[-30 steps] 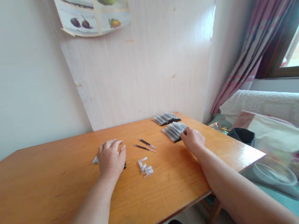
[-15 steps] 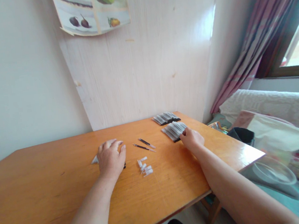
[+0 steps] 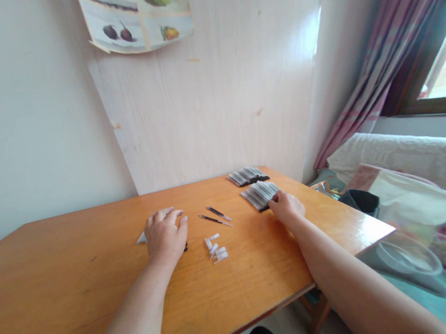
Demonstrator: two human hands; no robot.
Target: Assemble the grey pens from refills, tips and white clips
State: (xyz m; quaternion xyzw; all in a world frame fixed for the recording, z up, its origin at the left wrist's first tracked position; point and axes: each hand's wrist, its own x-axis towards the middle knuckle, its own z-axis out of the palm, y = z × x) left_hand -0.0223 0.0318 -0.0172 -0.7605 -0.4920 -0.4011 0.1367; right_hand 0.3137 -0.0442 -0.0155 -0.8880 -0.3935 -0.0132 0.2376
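Observation:
My left hand [image 3: 165, 237] lies palm down on the orange wooden table [image 3: 78, 282], covering a white paper scrap [image 3: 141, 239] and a small dark item. My right hand [image 3: 287, 206] rests at the near edge of a flat bundle of thin dark refills [image 3: 259, 194], fingertips touching it; whether it grips one I cannot tell. A second bundle [image 3: 247, 176] lies just behind. Between the hands lie two loose dark refills [image 3: 216, 216] and several small clear plastic caps [image 3: 215, 248].
The table stands against a pale wooden board [image 3: 214, 92] with a fruit poster [image 3: 137, 15] on it. Right of the table edge are a bed with a white cover [image 3: 418, 164], a clear bowl [image 3: 411, 257] and a striped curtain [image 3: 390, 43].
My right hand has slid slightly toward the refill bundle. My left hand has stayed where it was.

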